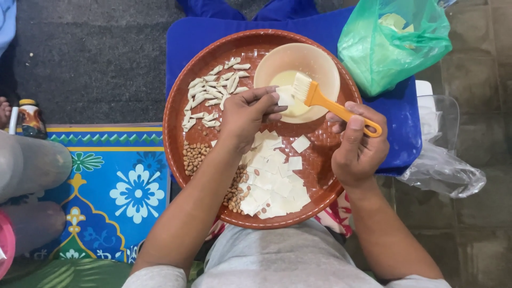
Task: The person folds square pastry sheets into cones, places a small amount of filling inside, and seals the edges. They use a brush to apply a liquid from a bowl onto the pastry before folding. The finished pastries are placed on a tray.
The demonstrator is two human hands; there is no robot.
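1. Left hand [246, 113] pinches a small white dough square [285, 96] between thumb and fingertips, right at the near rim of the cream bowl [320, 60].
2. Right hand [356, 144] is wrapped around the handle of an orange pastry brush [326, 100]; its pale bristles touch the square over the bowl, which has a pale yellowish liquid in it.
3. Everything sits on a round reddish-brown woven tray [178, 101] resting on a blue cushion [184, 37].
4. On the tray: a pile of flat white squares [272, 184] near the person, peanuts [195, 156] on the left side, and a bunch of rolled pieces [210, 90] further away on the left.
5. A green plastic bag [392, 48] sits far right, and a clear one [442, 168] lies on the right.
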